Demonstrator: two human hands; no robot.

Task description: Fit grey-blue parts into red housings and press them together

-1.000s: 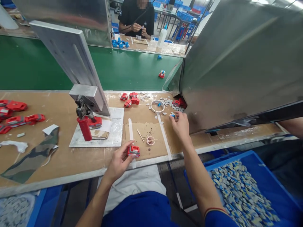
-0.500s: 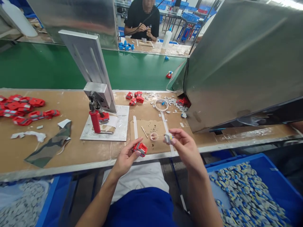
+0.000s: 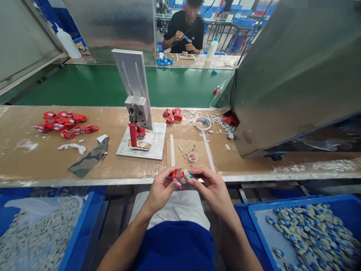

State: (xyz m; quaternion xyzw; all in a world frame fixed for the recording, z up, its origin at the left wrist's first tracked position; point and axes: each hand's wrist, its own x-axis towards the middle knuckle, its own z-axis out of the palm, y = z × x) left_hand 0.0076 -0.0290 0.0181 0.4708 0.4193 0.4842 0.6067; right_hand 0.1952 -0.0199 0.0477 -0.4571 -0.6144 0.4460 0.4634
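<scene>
My left hand (image 3: 163,189) grips a red toy car body (image 3: 178,178) near the table's front edge. Against its right side is a small grey, blue and yellow piece (image 3: 187,175), pinched between the thumb and fingers of my right hand (image 3: 210,187). The two parts touch. Just beyond my hands, a small round cup (image 3: 193,157) and a wooden stick (image 3: 182,151) lie on a cardboard sheet between two white strips.
A metal press with a red handle (image 3: 132,134) stands left of centre. Red parts (image 3: 60,121) are heaped at left. Blue bins of small pieces flank me below. Beyond the green belt (image 3: 175,84) sits a person (image 3: 184,32). A metal panel (image 3: 293,75) rises at right.
Both hands have come together, bringing the grey piece from the right against the red body. The view has shifted left. Across the belt, the person's hands have moved apart, one raising a blue piece.
</scene>
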